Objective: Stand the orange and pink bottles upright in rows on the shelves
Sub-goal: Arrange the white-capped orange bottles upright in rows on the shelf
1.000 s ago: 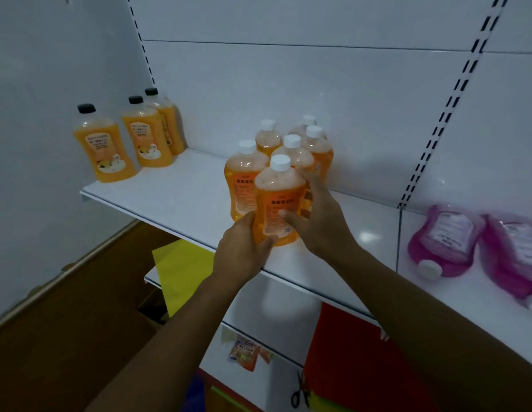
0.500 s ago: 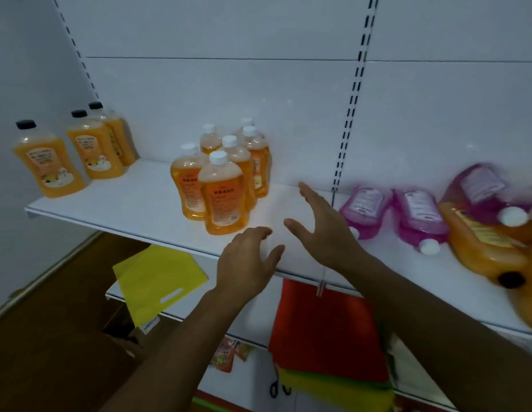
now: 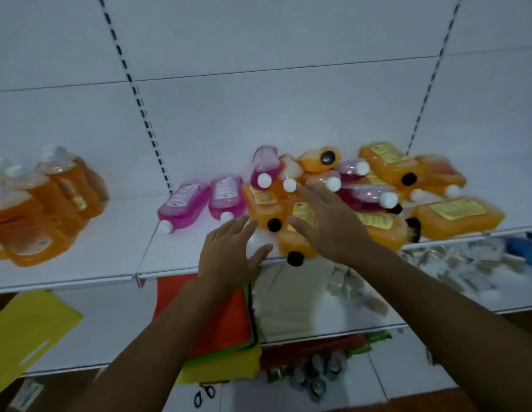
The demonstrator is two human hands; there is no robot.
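Since half a second ago our view has swung to the right: the upright orange bottles [image 3: 35,209] we had just grouped now sit blurred at the far left of the shelf [image 3: 181,260], and both hands have travelled across to the jumbled heap of bottles [image 3: 362,191] in the next bay. Our right hand [image 3: 330,224] is spread flat, fingers straight, over the black-capped orange bottle [image 3: 294,236] that lies on its side at the front edge of the shelf, its cap poking past the lip; whether the palm actually touches it we cannot tell. Our left hand [image 3: 229,257] hangs just beside it to the left, fingers loosely extended, thumb out toward the bottle, holding nothing.

Behind the right hand the heap is a tangle of orange and pink bottles, all lying down, white and black caps pointing mostly toward us, some stacked on others. One large orange bottle [image 3: 458,217] lies flat at the right end, near the shelf edge. Left of the heap, two pink bottles [image 3: 205,200] lie side by side, white caps toward us, just apart from the pile.

On the shelf below we see a red sheet [image 3: 223,316] and a cream-coloured bag [image 3: 288,307], with a yellow bag [image 3: 23,331] farther left. Lower still, a pair of scissors [image 3: 203,394] lies on a white surface.
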